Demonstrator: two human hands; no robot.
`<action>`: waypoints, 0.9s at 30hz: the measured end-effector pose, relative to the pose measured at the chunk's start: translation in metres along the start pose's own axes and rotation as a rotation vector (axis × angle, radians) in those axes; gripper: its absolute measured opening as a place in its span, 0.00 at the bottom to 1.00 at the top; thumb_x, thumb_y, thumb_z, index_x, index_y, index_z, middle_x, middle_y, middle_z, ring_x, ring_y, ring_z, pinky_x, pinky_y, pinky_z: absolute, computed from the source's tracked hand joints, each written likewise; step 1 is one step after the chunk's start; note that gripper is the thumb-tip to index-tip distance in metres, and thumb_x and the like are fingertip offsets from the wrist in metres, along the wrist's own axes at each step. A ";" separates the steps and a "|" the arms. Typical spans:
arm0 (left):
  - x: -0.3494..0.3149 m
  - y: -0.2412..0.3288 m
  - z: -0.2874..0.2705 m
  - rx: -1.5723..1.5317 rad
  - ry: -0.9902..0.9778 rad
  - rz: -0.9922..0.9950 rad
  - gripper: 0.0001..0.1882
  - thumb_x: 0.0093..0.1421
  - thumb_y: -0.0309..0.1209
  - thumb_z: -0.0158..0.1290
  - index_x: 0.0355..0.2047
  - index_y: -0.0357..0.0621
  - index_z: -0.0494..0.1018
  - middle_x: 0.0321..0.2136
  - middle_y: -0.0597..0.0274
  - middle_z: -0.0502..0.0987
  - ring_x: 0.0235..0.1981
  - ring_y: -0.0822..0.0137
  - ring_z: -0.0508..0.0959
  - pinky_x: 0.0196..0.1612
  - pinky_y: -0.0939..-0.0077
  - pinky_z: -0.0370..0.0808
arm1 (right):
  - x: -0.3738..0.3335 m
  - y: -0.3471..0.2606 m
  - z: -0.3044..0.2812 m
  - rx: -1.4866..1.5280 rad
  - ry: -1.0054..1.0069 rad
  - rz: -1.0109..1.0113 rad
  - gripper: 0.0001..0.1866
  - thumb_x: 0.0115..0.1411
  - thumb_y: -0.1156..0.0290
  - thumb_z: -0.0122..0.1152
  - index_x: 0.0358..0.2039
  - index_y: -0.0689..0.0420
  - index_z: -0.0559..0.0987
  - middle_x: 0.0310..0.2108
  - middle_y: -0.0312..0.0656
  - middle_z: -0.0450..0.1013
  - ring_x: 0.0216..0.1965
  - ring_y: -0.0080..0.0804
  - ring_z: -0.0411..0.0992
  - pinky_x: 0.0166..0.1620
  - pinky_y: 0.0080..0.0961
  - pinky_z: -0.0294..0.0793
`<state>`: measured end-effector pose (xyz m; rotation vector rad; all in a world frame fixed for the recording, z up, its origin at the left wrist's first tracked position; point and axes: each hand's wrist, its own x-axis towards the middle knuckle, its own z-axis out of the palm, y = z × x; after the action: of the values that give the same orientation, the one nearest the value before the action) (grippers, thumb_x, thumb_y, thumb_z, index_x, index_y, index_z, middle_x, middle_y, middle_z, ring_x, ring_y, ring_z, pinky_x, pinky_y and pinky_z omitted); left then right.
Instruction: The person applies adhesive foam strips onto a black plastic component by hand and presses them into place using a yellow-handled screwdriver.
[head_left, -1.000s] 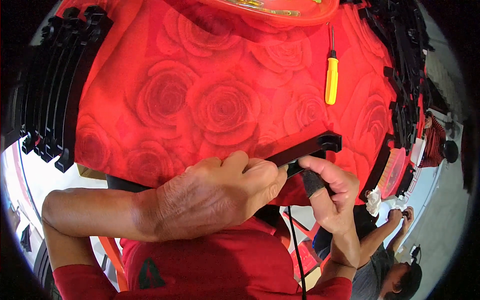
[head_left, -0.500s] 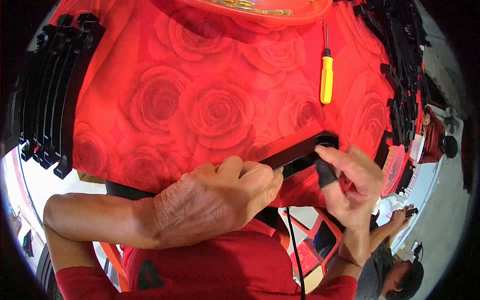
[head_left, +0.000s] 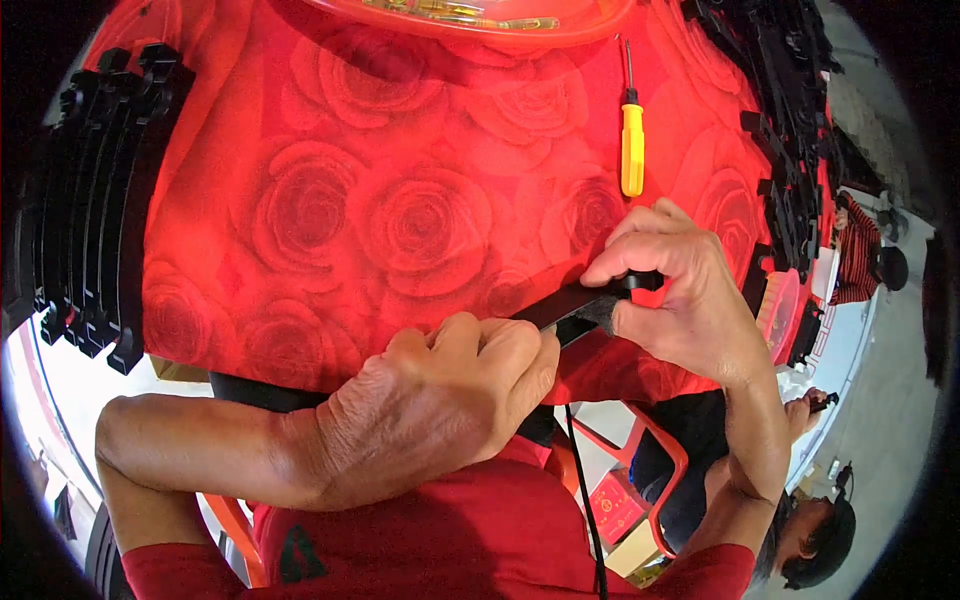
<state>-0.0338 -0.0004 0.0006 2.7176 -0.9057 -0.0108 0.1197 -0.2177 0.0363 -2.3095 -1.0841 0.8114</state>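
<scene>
A long black plastic part (head_left: pixel 565 303) is held slantwise over the near edge of the red, rose-patterned cloth. My left hand (head_left: pixel 430 405) is closed around its near end, hiding that end under the fingers. At the far end my right hand (head_left: pixel 690 290) pinches the part between thumb and forefinger, where a curved black tip shows. The right thumb wears a dark wrap. Beyond this hand lies a screwdriver (head_left: pixel 632 150) with a yellow handle, its shaft pointing away from me.
Several long black parts (head_left: pixel 130 210) lie side by side at the left edge. More black parts (head_left: pixel 795 150) are heaped along the right, beside a pink brush (head_left: pixel 785 310). A red bowl (head_left: pixel 500 36) holds small yellowish items at the far side. A co-worker (head_left: pixel 810 540) sits at lower right.
My right hand has turned and shifted up, its fingers now over the part's far end with the thumb below. The left hand keeps its hold. The whole view has shifted slightly.
</scene>
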 end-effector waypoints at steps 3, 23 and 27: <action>-0.002 0.001 -0.002 -0.031 0.024 -0.013 0.24 0.57 0.32 0.55 0.55 0.45 0.79 0.27 0.68 0.64 0.25 0.73 0.72 0.17 0.81 0.71 | 0.002 -0.003 -0.002 0.073 -0.041 0.050 0.12 0.45 0.80 0.70 0.32 0.56 0.83 0.30 0.38 0.75 0.37 0.37 0.73 0.46 0.34 0.71; -0.009 -0.003 -0.009 -0.032 -0.044 0.065 0.21 0.57 0.34 0.57 0.52 0.50 0.81 0.26 0.70 0.66 0.24 0.74 0.72 0.17 0.82 0.67 | -0.017 0.000 0.021 0.296 -0.025 0.067 0.13 0.45 0.84 0.66 0.33 0.59 0.81 0.30 0.41 0.74 0.33 0.35 0.75 0.38 0.29 0.74; -0.009 -0.002 -0.003 -0.074 -0.021 0.057 0.21 0.57 0.35 0.57 0.52 0.51 0.81 0.26 0.70 0.67 0.25 0.73 0.72 0.18 0.81 0.67 | -0.029 -0.003 0.030 0.353 0.023 0.124 0.13 0.45 0.85 0.67 0.34 0.59 0.81 0.30 0.39 0.74 0.31 0.29 0.74 0.36 0.25 0.73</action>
<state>-0.0398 0.0074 0.0023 2.6277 -0.9696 -0.0602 0.0824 -0.2349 0.0253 -2.0940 -0.7248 0.9368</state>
